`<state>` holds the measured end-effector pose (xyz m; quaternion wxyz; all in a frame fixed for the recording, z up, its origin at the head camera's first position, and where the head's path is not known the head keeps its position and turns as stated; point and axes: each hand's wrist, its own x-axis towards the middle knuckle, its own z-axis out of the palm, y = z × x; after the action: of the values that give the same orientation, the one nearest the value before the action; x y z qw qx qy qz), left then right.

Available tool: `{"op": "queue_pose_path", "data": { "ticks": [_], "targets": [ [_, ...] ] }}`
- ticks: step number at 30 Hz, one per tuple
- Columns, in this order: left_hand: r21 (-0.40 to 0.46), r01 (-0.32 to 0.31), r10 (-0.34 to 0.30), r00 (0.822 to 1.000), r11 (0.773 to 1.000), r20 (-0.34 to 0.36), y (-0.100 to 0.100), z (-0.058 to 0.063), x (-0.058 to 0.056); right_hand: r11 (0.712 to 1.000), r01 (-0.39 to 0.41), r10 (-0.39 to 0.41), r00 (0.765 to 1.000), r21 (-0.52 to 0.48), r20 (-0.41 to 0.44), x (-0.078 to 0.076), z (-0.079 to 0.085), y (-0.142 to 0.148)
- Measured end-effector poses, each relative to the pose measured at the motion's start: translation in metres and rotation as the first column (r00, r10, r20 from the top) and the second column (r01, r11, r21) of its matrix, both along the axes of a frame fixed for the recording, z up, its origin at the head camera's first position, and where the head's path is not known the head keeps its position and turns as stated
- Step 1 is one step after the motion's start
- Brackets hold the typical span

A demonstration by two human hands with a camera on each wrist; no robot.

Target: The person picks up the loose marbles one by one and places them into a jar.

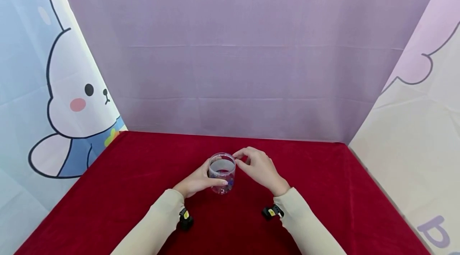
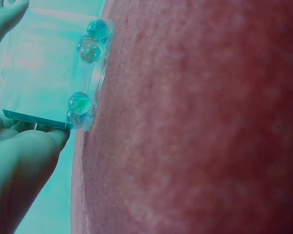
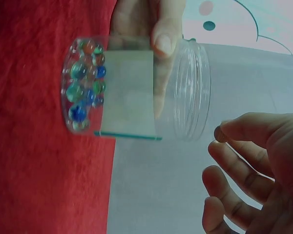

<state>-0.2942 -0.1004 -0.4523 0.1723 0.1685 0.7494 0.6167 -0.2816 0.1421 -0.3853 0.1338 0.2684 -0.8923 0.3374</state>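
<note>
A clear plastic jar (image 1: 222,175) is in my left hand (image 1: 199,181), whose thumb lies across its near side and whose fingers go round behind. Several glass marbles (image 3: 80,87), blue, green and brownish, lie at its bottom. The mouth of the jar has no lid, and a pale label (image 3: 129,92) covers part of its wall. Beside the rim, my right hand (image 1: 256,167) pinches a small dark marble (image 3: 219,134) between thumb and index finger. Its other fingers are loosely bent. In the left wrist view, the jar's base (image 2: 100,80) is close over the cloth.
A red cloth (image 1: 108,199) covers the table. Behind it hangs a plain purple-grey curtain (image 1: 230,67). Printed fabric walls stand on both sides, the left with a white cartoon rabbit (image 1: 79,103). Each wrist wears a small black strap device (image 1: 185,219).
</note>
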Motion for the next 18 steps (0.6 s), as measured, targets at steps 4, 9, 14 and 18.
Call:
{"op": "queue_pose_path", "data": {
  "ticks": [4, 9, 14, 18],
  "targets": [
    [0.001, -0.002, 0.002, 1.000, 1.000, -0.005, -0.001, -0.001, 0.000, 1.000, -0.010, 0.010, 1.000, 0.013, -0.016, 0.000, -0.001, -0.007],
    [-0.010, -0.009, 0.009, 1.000, 1.000, -0.003, 0.000, 0.000, 0.000, 0.999, -0.006, 0.009, 0.998, 0.039, -0.062, -0.002, -0.003, -0.013],
    [-0.010, -0.005, 0.005, 1.000, 1.000, -0.002, 0.000, 0.000, 0.000, 0.999, -0.012, 0.015, 0.996, 0.048, -0.083, -0.002, -0.004, -0.016],
    [-0.004, -0.005, 0.005, 1.000, 1.000, -0.001, 0.000, 0.000, 0.000, 0.999, -0.010, 0.015, 0.996, 0.050, -0.087, -0.002, -0.004, -0.017]
  ]
}}
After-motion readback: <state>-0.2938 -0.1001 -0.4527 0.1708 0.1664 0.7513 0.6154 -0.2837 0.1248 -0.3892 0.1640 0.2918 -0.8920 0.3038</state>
